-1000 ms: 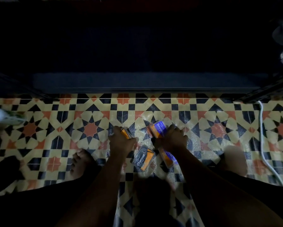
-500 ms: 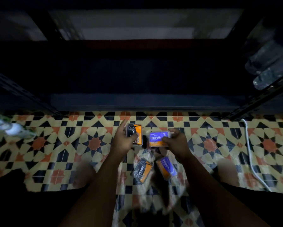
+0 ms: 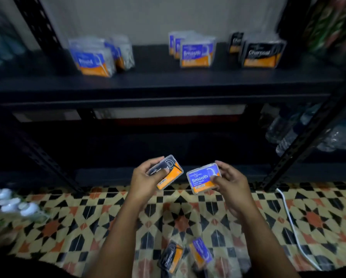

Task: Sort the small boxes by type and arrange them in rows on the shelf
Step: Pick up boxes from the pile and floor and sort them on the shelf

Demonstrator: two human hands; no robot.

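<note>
On the far left I see white rounded objects (image 3: 13,203) lying on the patterned tile floor (image 3: 71,215), too blurred for me to name. Above them, on the dark shelf (image 3: 160,81), the left row is the blue-and-orange Round boxes (image 3: 96,61), standing upright one behind another.

Moving toward the middle, my left hand (image 3: 146,181) holds a black-and-orange box (image 3: 167,172) — thumb curled over its face, fingers wrapped behind it, the box tilted. Just beside it, my right hand (image 3: 231,183) grips a blue Smooth box (image 3: 204,178) with the thumb on the lower right corner of its front and the fingers behind; the two held boxes are close but apart, both raised in front of the dark lower tier of the rack.

Below my wrists, two more boxes lie on the tiles: a Charcoal box on the floor (image 3: 171,257) and, touching or nearly touching it on the right, a blue box on the floor (image 3: 201,254).

Up on the shelf again, right of centre, stands the Smooth row (image 3: 196,54), then the Charcoal row (image 3: 261,56) — each row well apart from its neighbour. Further right, clear plastic bottles (image 3: 292,135) lie behind the slanted black rack post (image 3: 308,137), and a white cable (image 3: 292,227) runs along the floor.
</note>
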